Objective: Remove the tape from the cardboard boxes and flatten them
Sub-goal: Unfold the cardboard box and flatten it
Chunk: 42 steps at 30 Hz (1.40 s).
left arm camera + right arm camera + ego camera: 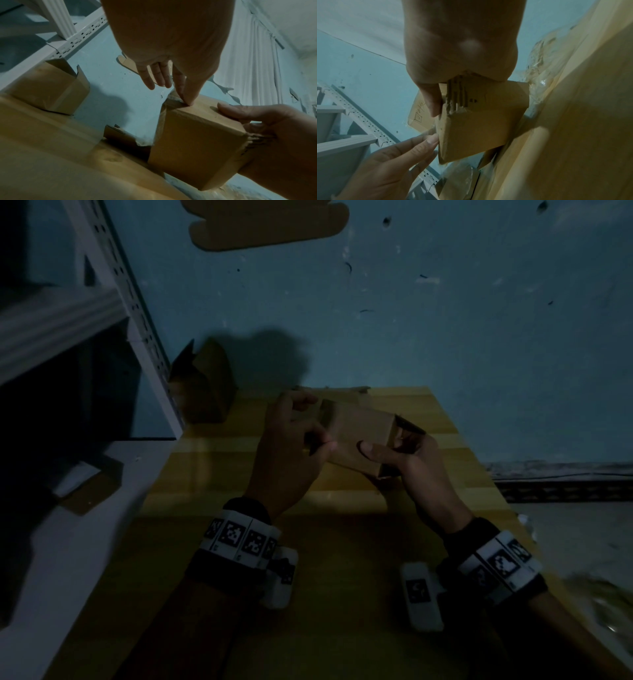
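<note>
A small cardboard box (356,436) is held just above the yellow tabletop (342,559), between both hands. The right hand (407,460) has its grip clasped on the box's right end, thumb across the top face and fingers curled into the torn open end (the corrugation shows there in the right wrist view). The left hand (291,446) pinches at the left end, thumb and index fingertip pressed on the strip of tape (173,103) at the top edge, other fingers spread free. A second taped box (202,385) stands behind, beside the white metal shelving (137,302). A flattened cardboard piece (267,224) lies farther off on the blue floor (445,337).
</note>
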Available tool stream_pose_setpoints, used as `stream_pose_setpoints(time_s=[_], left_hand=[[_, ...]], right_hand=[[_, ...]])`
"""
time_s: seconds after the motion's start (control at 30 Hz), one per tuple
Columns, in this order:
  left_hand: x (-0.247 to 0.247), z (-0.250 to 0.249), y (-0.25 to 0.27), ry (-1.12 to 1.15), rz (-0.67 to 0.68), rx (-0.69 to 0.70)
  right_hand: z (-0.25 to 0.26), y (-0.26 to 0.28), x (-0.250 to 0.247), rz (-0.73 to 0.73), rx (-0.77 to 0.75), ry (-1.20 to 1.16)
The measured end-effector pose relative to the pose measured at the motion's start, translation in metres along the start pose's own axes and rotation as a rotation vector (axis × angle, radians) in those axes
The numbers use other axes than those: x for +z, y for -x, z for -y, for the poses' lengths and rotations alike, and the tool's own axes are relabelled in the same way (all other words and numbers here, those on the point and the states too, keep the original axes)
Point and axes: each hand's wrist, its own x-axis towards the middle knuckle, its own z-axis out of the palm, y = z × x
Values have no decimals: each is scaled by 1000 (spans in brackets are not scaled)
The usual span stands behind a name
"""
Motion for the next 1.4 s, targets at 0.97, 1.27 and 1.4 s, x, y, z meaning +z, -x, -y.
stream_pose_setpoints(time_s=[0.97, 1.27, 1.4], left_hand=[[-38, 6, -4, 799, 21, -228], [-40, 9, -4, 804, 86, -87], [-41, 11, -6, 817, 115, -89]], right_hand=[[0, -2, -7, 110, -87, -113], [3, 1, -7, 140, -133, -162], [3, 1, -8, 131, -150, -159]])
